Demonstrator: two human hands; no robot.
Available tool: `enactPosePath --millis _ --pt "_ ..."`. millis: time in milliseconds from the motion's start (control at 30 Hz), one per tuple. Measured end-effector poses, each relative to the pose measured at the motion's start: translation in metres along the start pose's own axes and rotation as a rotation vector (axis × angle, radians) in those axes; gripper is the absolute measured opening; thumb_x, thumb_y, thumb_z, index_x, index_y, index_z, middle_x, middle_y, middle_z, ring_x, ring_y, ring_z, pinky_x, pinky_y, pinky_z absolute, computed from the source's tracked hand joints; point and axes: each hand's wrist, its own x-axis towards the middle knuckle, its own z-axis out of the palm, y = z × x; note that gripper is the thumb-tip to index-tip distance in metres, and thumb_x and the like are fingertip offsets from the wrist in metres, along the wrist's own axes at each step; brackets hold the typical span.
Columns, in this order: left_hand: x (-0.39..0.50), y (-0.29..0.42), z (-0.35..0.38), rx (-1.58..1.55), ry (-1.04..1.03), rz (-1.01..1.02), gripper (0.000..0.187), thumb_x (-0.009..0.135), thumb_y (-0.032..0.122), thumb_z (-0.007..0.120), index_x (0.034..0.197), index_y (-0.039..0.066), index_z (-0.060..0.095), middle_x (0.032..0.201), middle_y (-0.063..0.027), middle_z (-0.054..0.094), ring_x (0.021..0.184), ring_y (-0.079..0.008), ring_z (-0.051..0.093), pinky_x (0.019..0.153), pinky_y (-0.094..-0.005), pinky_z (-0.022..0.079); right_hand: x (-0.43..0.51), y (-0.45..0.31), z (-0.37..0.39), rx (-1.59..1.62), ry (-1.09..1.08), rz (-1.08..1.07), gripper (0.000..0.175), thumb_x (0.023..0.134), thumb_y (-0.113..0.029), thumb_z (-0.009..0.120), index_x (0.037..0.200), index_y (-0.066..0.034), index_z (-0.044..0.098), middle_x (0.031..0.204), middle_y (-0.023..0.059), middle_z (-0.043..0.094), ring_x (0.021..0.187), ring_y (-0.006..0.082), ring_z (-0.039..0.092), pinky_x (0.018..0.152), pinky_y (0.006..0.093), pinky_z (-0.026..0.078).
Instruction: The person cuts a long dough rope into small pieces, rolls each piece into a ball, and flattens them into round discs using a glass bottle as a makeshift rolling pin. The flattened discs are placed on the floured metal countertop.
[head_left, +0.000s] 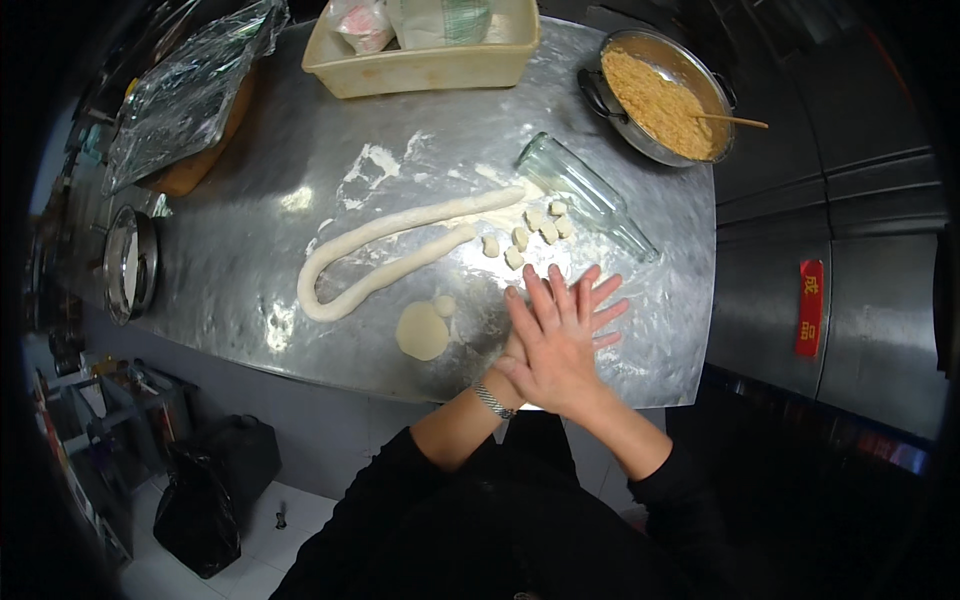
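Note:
My right hand (559, 352) lies across the back of my left hand (610, 313), both flat with spread fingers near the steel table's front edge. Whatever is under the palms is hidden. Left of them, a flat dough disc (422, 331) lies beside a small round dough piece (445, 305). A long dough rope (375, 226) is bent into a U, its open end towards the right. Several small cut dough pieces (520, 238) sit on loose flour just beyond my fingers. Behind these, an empty-looking clear glass bottle (589, 191) rests on its side.
Along the far side are a plastic tub (427, 71) holding bags and a metal pan (658, 154) of yellowish crumbly food with a wooden-handled utensil. A film-covered container (180, 112) and a metal bowl (150, 262) stand left. Steel cabinets (877, 322) are at right.

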Motion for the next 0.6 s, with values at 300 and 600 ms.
enactPosePath --millis 300,600 --pt "-0.006 0.001 -0.021 -0.059 0.036 0.005 0.062 0.096 0.047 0.03 0.142 0.006 0.025 0.146 -0.0146 0.031 0.135 -0.0315 0.029 0.111 -0.0427 0.022 0.001 -0.01 0.01 0.026 -0.099 0.121 0.077 0.071 -0.04 0.069 0.137 -0.0097 0.043 0.146 0.0163 0.029 0.136 0.041 0.021 0.103 0.0646 0.017" --pt "-0.028 -0.006 -0.055 -0.148 0.143 0.052 0.054 0.098 0.037 0.032 0.138 0.0 0.032 0.142 -0.0154 0.037 0.131 -0.0294 0.034 0.11 -0.0384 0.026 -0.013 0.004 0.047 -0.004 -0.062 0.114 0.053 0.075 -0.032 0.065 0.122 -0.0093 0.055 0.126 0.0136 0.05 0.125 0.0381 0.037 0.103 0.0625 0.02"
